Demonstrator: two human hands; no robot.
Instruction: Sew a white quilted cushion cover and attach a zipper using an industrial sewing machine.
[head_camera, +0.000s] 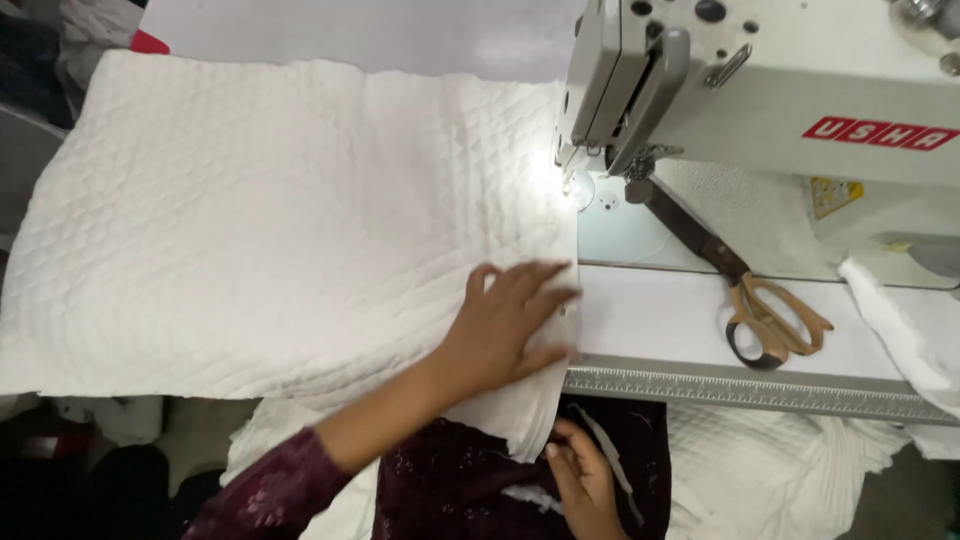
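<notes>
Under your left hand (505, 325) lies the quilted white fabric (270, 220), spread wide to the left across the table (670, 320); the fingers are splayed flat, pressing its right edge. Your right hand (583, 478) sits below the table edge, pinching the hanging fabric edge. The sewing machine (760, 90) stands up and right of both hands; if the left hand slides toward the needle area, fingers could be caught. Loose layers may shift, likely giving a crooked seam. The scissors (750, 295), right of the left hand, could snag fabric. A ruler strip (750, 390) lines the table front.
</notes>
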